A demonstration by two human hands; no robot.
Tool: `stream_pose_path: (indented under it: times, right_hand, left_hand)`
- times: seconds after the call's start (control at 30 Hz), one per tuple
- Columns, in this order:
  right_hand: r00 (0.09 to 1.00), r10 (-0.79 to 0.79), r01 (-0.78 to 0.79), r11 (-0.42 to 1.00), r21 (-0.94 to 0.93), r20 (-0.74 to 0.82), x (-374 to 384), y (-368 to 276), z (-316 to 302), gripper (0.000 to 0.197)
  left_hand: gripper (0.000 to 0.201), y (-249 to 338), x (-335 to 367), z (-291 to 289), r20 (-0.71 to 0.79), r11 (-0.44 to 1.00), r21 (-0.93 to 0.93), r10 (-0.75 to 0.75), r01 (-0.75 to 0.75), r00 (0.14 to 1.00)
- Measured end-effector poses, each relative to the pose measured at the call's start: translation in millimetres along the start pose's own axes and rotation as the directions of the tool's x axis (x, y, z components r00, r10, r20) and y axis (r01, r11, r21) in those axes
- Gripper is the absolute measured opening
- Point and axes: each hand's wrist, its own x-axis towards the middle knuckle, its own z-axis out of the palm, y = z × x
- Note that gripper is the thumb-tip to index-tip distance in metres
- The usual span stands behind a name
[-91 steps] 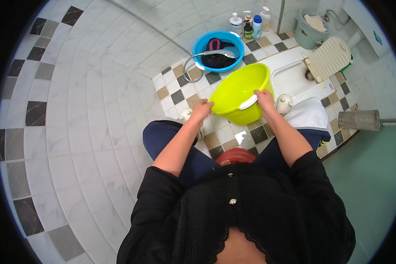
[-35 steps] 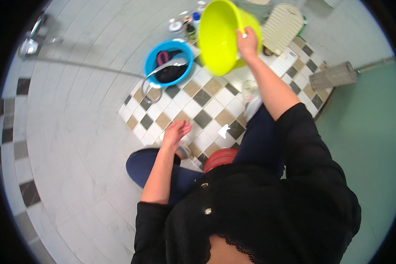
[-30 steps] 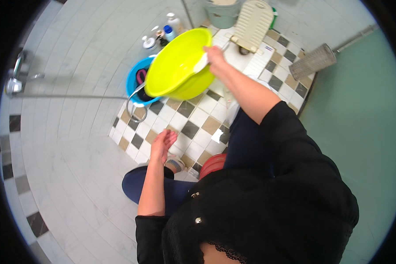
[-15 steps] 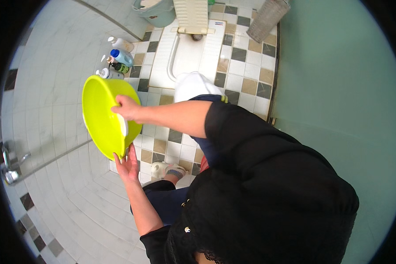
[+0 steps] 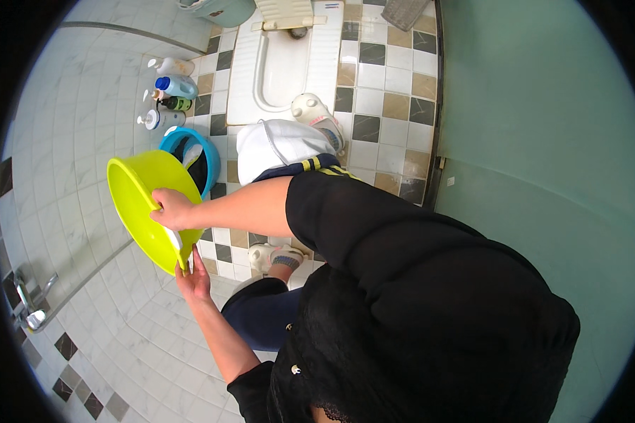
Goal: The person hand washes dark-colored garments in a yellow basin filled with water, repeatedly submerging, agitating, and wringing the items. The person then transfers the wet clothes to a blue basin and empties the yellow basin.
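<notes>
A lime-yellow plastic basin [image 5: 130,194] is tilted on its side, with its hollow turned toward the left wall. My right hand [image 5: 173,209] grips the rim, fingers curled over the edge beside a white piece [image 5: 173,237] whose kind I cannot tell. At the basin's lower end, my left hand [image 5: 194,278] holds the rim between thumb and fingers. Behind it on the floor stands a blue bucket [image 5: 210,166], partly hidden, holding dark cloth. Under my right arm is a white cloth item [image 5: 275,144] next to navy fabric with yellow stripes.
Several bottles [image 5: 176,87] line the left wall. Beyond them sits a pale bucket [image 5: 226,10], next to a white squat toilet [image 5: 243,74]. A grey bin [image 5: 404,10] is at the far right, a glass panel [image 5: 529,106] along the right. A metal tap [image 5: 32,303] juts from the left wall.
Both hands have shifted the basin left and down in the view, and the blue bucket behind it now shows. My right foot has come into sight near the toilet.
</notes>
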Motion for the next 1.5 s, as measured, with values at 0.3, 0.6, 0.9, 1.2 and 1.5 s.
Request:
stream_pose_path:
  times: [0.3,0.6,0.9,1.2,1.5]
  right_hand:
    - [1.0,-0.022,0.023,0.999,-0.032,0.022,4,6,0,0.024]
    - [0.982,0.033,-0.031,0.999,-0.013,0.185,18,2,-24,0.022]
    - [0.97,-0.031,-0.08,0.899,0.431,0.243,41,-29,-61,0.022]
    - [0.989,0.015,-0.087,0.863,0.497,0.147,62,-39,-99,0.021]
    - [0.99,-0.042,-0.014,0.924,0.383,0.137,70,-36,-112,0.023]
  left_hand:
    - [0.037,-6,1,-1,-0.032,0.999,-0.017,0.035,-0.036,0.999]
    - [0.038,-5,-18,11,0.052,0.999,-0.02,0.04,-0.039,0.998]
    - [0.043,2,-59,14,0.189,0.954,0.187,0.2,-0.235,0.961]
    - [0.038,19,-56,-13,0.13,0.944,0.159,0.271,-0.29,0.954]
    - [0.028,16,-56,-25,0.038,0.953,0.142,0.265,-0.268,0.963]
